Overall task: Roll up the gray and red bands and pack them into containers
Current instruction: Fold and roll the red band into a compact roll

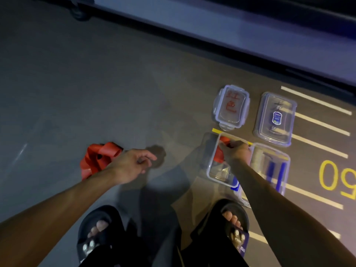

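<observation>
Head view: a person stands on a dark gray floor (96, 83), looking down at both arms and two feet in black sandals (96, 230).
Right hand (236, 151): reaches into a clear rectangular plastic container (213, 176); its fingers curl around and pinch a red band (221, 151).
Red band in the container: a strip of flat red material, bunched at the far end of the container under the hand; one fold shows above the knuckles and another runs down along the container's left wall. Whether it is rolled tight cannot be told.
Left hand (133, 162): hovers above the floor, fingers loosely curled and holding nothing, thumb and forefinger close together.
Loose red bands (100, 157): a tangled heap of wide red loops on the floor, just left of the left wrist; the heap's long axis runs from the near left to the far right.
Container's long axis: runs away from the person, tilting slightly to the right.
Second clear container (269, 170): just right of the first, with dark blue shapes showing through it.
Clear lid with red writing (231, 106): lies flat on the floor beyond the first container.
Clear lid with a blue label (275, 118): lies flat just right of that lid.
Floor markings: white stripes (317, 124) and a yellow number (335, 176) at right.
</observation>
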The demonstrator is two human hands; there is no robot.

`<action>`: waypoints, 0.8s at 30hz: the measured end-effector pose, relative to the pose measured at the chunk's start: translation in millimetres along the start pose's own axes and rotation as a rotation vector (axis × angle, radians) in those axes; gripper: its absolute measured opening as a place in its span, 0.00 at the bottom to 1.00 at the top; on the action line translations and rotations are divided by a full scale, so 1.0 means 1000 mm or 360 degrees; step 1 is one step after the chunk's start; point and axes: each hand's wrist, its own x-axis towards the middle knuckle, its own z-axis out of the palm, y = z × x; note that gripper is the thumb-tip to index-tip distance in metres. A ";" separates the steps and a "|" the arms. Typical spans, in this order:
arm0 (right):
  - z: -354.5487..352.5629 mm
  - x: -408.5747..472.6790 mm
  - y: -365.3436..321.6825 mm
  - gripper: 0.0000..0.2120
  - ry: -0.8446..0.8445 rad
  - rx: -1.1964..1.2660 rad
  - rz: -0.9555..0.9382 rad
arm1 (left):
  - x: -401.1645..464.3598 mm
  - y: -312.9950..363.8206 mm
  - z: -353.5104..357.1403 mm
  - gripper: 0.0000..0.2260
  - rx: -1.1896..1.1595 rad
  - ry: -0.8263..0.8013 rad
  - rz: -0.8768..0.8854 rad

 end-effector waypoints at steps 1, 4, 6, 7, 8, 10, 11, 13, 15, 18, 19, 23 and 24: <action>0.001 0.000 0.000 0.14 -0.0001 0.0013 -0.0006 | 0.001 -0.002 -0.001 0.14 -0.0020 0.0010 -0.0011; 0.002 0.000 0.002 0.13 0.0010 -0.0034 -0.0028 | 0.002 -0.006 0.001 0.12 -0.0059 0.0051 -0.0032; 0.001 -0.001 0.003 0.13 0.0011 -0.0087 -0.0059 | 0.001 -0.008 0.003 0.11 -0.0088 0.0096 -0.0032; 0.000 -0.002 0.004 0.13 0.0013 -0.0080 -0.0067 | 0.000 -0.010 0.004 0.10 -0.0107 0.0118 -0.0031; 0.000 -0.003 0.005 0.14 0.0006 -0.0057 -0.0064 | -0.003 -0.010 0.003 0.09 -0.0115 0.0145 -0.0048; -0.001 -0.008 0.007 0.16 0.0004 0.0001 -0.0038 | -0.006 -0.016 0.001 0.08 -0.0139 0.0177 -0.0079; -0.002 -0.011 0.009 0.18 0.0016 0.0021 -0.0009 | -0.008 -0.021 0.000 0.08 -0.0145 0.0197 -0.0079; -0.003 -0.020 0.013 0.20 0.0058 0.0014 0.0001 | -0.012 -0.028 -0.002 0.09 -0.0139 0.0255 -0.0090; -0.002 -0.034 0.016 0.16 0.0115 0.0007 -0.0202 | -0.016 -0.037 -0.002 0.10 -0.0132 0.0293 -0.0074; 0.004 -0.058 0.013 0.09 0.0109 0.0135 -0.0640 | -0.030 -0.049 0.002 0.10 -0.0053 0.0388 -0.0090; 0.008 -0.067 0.010 0.09 0.0028 0.0079 -0.0755 | -0.035 -0.057 0.003 0.10 0.0006 0.0424 -0.0095; 0.036 -0.106 -0.008 0.08 -0.0387 0.0093 -0.0987 | -0.055 -0.085 0.002 0.15 0.0260 0.0672 -0.0033; 0.046 -0.116 -0.010 0.09 -0.0488 0.0085 -0.1010 | -0.057 -0.100 0.001 0.12 0.0240 0.0823 0.0031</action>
